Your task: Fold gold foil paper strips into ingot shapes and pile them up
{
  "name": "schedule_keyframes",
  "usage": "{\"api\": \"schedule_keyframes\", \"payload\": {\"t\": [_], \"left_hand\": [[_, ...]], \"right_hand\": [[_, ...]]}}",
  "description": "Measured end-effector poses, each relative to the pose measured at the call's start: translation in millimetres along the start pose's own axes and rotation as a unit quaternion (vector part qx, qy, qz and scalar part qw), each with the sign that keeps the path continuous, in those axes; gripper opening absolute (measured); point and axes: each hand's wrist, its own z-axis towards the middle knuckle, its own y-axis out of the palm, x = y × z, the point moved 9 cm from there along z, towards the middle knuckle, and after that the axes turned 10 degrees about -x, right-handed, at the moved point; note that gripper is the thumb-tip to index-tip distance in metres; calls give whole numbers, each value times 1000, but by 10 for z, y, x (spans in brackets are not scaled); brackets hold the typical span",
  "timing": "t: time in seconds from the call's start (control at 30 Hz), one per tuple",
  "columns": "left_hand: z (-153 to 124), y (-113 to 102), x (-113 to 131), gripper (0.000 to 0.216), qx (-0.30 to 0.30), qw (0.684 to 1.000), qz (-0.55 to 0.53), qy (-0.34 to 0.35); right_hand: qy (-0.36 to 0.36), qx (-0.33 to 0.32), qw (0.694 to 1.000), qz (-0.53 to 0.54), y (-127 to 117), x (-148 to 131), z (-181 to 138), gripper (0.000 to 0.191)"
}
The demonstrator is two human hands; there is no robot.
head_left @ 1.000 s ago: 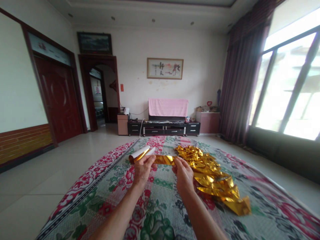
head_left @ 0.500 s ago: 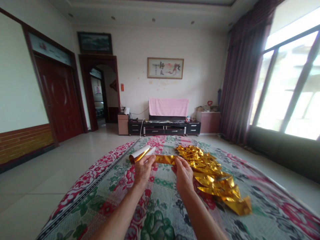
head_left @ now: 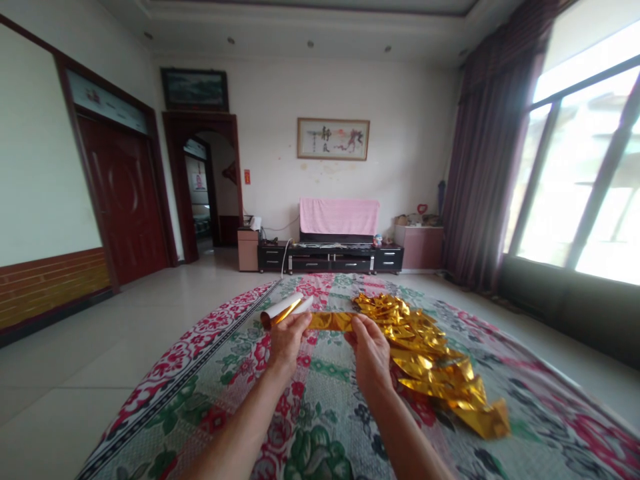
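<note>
A narrow strip of gold foil paper [head_left: 331,321] is stretched between my two hands above a flowered blanket [head_left: 320,413]. My left hand [head_left: 287,339] pinches its left end with closed fingers. My right hand [head_left: 371,352] pinches its right end, fingers also closed. Just beyond my left hand lies a rolled sheet [head_left: 286,309], white outside and gold inside. A long heap of folded gold foil pieces [head_left: 436,365] lies on the blanket to the right of my right hand.
The blanket covers a tiled floor [head_left: 100,360]. At the far wall stand a black TV cabinet [head_left: 330,257] with a pink cloth [head_left: 339,216] over the screen. Dark red doors [head_left: 125,200] are on the left, curtains and large windows [head_left: 575,173] on the right.
Both hands keep their pinch on the gold strip. The camera has tilted slightly, so the scene sits a little lower and further right in the frame.
</note>
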Motion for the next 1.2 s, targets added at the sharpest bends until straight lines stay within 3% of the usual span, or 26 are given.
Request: {"api": "schedule_keyframes", "payload": {"t": [0.37,0.7,0.8,0.87,0.93,1.03,1.1,1.2], "left_hand": [[-12,-8,307,21,19,980,103,170],[-36,7,493,19,1,973,126,195],[0,-15,366,20,-4,976,140,165],[20,-56,207,22,-1,979,155,129],[27,-84,45,24,-7,978,185,95],[13,-107,-113,23,-18,954,294,59],[-1,-121,-175,24,-24,933,356,41],[-16,-130,-246,22,-27,904,426,15]], "right_hand": [[-13,-5,1000,12,-27,18,16,33],[30,-35,997,54,60,36,30,38],[42,-45,998,16,56,40,57,35],[53,-41,995,-78,-3,58,74,29],[70,-26,971,-227,-99,79,75,21],[76,-21,888,-454,-166,64,46,17],[72,-33,840,-536,-142,57,16,18],[78,-49,798,-596,-100,88,-21,19]]}}
